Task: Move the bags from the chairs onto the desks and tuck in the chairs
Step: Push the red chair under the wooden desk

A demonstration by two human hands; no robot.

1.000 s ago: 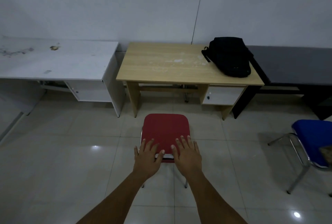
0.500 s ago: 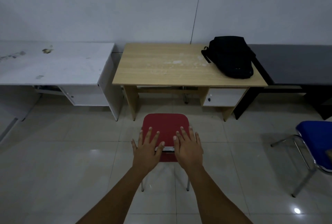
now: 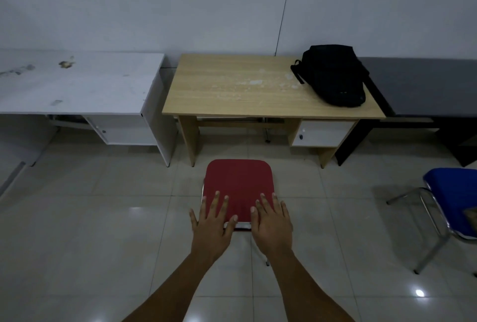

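Both hands lie flat with fingers spread on the near edge of the red chair (image 3: 238, 187), left hand (image 3: 213, 226) beside right hand (image 3: 272, 223), gripping nothing. The black backpack (image 3: 333, 75) rests at the wooden surface's (image 3: 232, 89) right far corner.

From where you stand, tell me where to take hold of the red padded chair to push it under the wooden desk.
Grip the near back edge of the red padded chair, where the chrome frame bar shows between the left hand and right hand. Come from behind, on your side: the seat faces the light wooden desk, so a straight push should send it into the knee gap.
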